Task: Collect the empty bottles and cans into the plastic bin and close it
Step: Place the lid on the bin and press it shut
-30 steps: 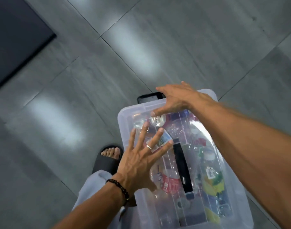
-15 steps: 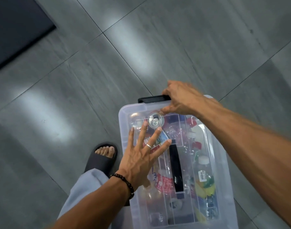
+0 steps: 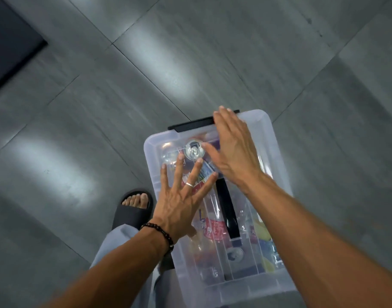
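The clear plastic bin (image 3: 277, 165) stands on the floor in front of me with its see-through lid (image 3: 152, 147) lying on top. Through the lid I see several bottles and cans, among them a silver can top (image 3: 194, 150) and a red-labelled bottle (image 3: 215, 232). A black handle (image 3: 227, 210) runs along the lid's middle, and a black latch (image 3: 194, 125) sits at the far end. My left hand (image 3: 181, 203) lies flat on the lid, fingers spread. My right hand (image 3: 234, 150) is flat and open over the far part of the lid, next to the latch.
Grey floor tiles (image 3: 190, 63) surround the bin. My foot in a dark slide sandal (image 3: 132, 207) stands just left of the bin, with a grey trouser leg (image 3: 115, 247) below it. A dark mat (image 3: 10, 41) lies at the far left.
My right hand let go of the black latch at the far end and drew back, flat, over the lid. My left hand stayed spread on the lid.
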